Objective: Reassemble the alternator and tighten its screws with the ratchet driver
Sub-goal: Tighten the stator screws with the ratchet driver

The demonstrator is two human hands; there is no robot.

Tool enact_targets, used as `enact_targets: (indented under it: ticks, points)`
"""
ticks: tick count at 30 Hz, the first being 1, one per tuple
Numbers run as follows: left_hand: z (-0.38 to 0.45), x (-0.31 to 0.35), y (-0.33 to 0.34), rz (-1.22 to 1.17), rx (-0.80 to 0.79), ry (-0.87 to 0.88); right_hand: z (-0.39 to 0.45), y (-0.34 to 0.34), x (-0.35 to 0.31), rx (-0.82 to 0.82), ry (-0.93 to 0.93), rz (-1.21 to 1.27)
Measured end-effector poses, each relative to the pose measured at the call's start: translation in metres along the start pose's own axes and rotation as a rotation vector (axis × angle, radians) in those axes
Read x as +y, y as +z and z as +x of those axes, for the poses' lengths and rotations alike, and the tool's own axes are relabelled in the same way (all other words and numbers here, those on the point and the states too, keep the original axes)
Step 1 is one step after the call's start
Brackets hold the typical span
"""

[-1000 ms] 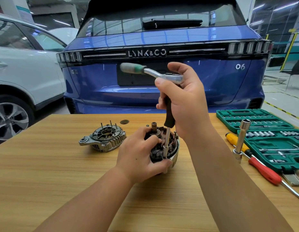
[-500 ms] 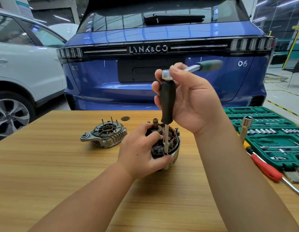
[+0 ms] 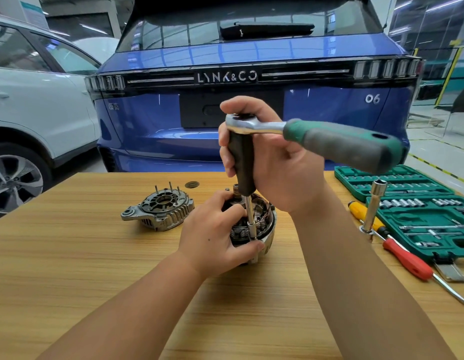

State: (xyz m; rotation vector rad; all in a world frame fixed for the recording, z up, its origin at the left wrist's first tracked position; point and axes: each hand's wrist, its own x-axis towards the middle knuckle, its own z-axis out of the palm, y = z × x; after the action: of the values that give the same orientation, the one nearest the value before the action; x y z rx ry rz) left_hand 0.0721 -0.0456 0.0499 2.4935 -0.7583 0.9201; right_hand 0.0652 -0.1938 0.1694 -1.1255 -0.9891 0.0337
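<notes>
Tightening 1 screw | right hand (image 3: pixel 275 162) clasps green-handled steel ratchet driver (image 3: pixel 254 152) | left hand (image 3: pixel 215 235) grips copper-wound alternator body (image 3: pixel 267 224) | grey cast end cover (image 3: pixel 160 211) unfitted (beside, on counter).

ratchet driver (image 3: pixel 337 141): green/grey grip, chrome head, black extension handle. alternator (image 3: pixel 254 224): silver housing, copper windings. end cover (image 3: pixel 158 211) grey/silver. table (image 3: pixel 69 268) light woodgrain. socket case (image 3: pixel 420 211) green. screwdrivers: yellow (image 3: pixel 363 213), red (image 3: pixel 407 261). cars: blue (image 3: pixel 251 105), white (image 3: pixel 30 105).

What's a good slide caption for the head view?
Left hand steadies the alternator while right hand holds the ratchet driver upright on it.
</notes>
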Motion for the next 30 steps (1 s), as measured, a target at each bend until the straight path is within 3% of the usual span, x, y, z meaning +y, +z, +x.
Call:
enact_targets:
  ticks: [3,5,12,16,22,27,30]
  points:
    - [-0.001,0.000,-0.001,0.002,-0.013,-0.008,0.000,-0.005,0.002,0.002,0.036,0.141]
    - [-0.001,0.000,-0.001,0.001,-0.036,-0.021,-0.001,-0.006,0.005,0.064,0.041,0.084]
    - [-0.001,-0.001,0.001,0.003,-0.016,-0.012,0.001,-0.001,-0.004,0.467,0.056,-0.075]
    - [-0.001,-0.001,0.001,0.009,-0.001,0.001,0.000,0.000,-0.007,0.607,0.064,-0.088]
    - [-0.001,-0.002,0.003,-0.008,0.011,0.000,0.003,-0.001,-0.011,0.428,0.285,0.201]
    - [0.000,-0.001,0.001,-0.016,-0.016,-0.004,0.002,-0.001,-0.013,0.315,0.364,0.308]
    - [-0.001,-0.001,0.001,-0.005,-0.021,-0.007,0.000,-0.005,-0.016,0.332,0.359,0.380]
